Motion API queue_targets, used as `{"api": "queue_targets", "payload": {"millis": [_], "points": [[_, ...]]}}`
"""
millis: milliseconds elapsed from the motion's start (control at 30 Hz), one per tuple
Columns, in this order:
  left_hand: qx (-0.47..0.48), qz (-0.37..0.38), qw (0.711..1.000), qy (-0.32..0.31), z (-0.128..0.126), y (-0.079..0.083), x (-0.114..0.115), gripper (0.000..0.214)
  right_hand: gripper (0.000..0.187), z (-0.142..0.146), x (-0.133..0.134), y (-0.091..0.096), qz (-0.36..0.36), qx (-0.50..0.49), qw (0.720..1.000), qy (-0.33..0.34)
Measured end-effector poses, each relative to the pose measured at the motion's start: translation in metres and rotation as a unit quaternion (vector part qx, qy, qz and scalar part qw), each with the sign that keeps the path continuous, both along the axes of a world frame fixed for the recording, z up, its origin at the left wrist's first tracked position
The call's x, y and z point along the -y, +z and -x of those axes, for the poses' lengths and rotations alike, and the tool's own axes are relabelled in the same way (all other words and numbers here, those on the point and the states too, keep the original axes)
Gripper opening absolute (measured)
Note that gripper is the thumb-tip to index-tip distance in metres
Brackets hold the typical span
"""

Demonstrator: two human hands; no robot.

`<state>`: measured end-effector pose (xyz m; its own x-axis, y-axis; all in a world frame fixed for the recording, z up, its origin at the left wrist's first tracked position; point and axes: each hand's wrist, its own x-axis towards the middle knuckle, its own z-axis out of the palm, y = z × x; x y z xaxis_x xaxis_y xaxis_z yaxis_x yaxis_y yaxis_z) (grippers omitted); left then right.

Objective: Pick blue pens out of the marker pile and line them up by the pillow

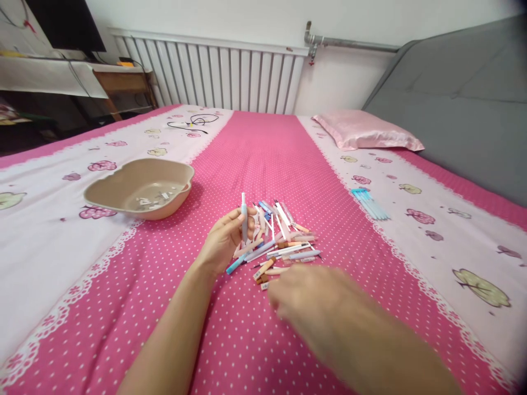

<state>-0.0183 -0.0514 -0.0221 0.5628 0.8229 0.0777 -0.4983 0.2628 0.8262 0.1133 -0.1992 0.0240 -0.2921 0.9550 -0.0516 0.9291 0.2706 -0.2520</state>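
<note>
A heap of several pens (284, 238) in pink, white, blue and brown lies on the pink dotted bedsheet (255, 159). My left hand (222, 241) sits at the heap's left edge, its fingers closed round one light blue and white pen (244, 216) held upright. My right hand (313, 304) hovers low just in front of the heap, close to the camera and blurred by motion; its fingers are not clear. Nothing visible is in it.
A beige scalloped bowl (142, 189) with small white bits inside stands to the left. A bundle of light blue pens (369, 202) lies to the right. A pink pillow (364, 130), grey headboard (461, 93), a black cable (197, 120) and a radiator (214, 71) are farther back.
</note>
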Motion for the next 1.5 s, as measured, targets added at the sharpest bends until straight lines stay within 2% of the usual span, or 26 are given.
{"api": "queue_targets", "payload": {"millis": [100, 167, 367, 600, 933, 1033, 1200, 1500], "points": [[-0.006, 0.001, 1.000, -0.007, -0.001, -0.001, 0.000, 0.017, 0.021, -0.028, -0.039, 0.020, -0.001, 0.085, 0.989, -0.117], [-0.011, 0.000, 1.000, -0.008, 0.000, -0.001, 0.000, 0.017, 0.021, -0.042, -0.054, 0.021, 0.019, 0.126, 0.977, -0.171], [-0.021, -0.009, 1.000, -0.006, 0.000, -0.002, -0.001, 0.018, 0.026, -0.050, -0.080, 0.001, 0.125, 0.144, 0.961, -0.202], [-0.026, -0.007, 1.000, -0.003, -0.001, -0.001, 0.000, 0.018, 0.026, -0.047, -0.095, -0.016, 0.143, 0.167, 0.961, -0.170], [-0.026, -0.003, 1.000, -0.001, 0.000, -0.002, 0.000, 0.018, 0.019, -0.051, -0.091, -0.009, 0.167, 0.129, 0.967, -0.140], [-0.026, 0.000, 1.000, 0.000, 0.000, -0.002, 0.000, 0.017, 0.015, -0.050, -0.091, -0.009, 0.146, 0.110, 0.976, -0.122], [-0.024, 0.004, 1.000, 0.001, 0.000, 0.000, 0.001, 0.017, 0.026, -0.036, -0.093, -0.014, 0.093, 0.097, 0.988, -0.080], [-0.033, -0.009, 0.999, 0.010, 0.000, -0.001, 0.002, 0.017, 0.016, -0.021, -0.095, -0.016, 0.092, 0.126, 0.985, -0.070]]}}
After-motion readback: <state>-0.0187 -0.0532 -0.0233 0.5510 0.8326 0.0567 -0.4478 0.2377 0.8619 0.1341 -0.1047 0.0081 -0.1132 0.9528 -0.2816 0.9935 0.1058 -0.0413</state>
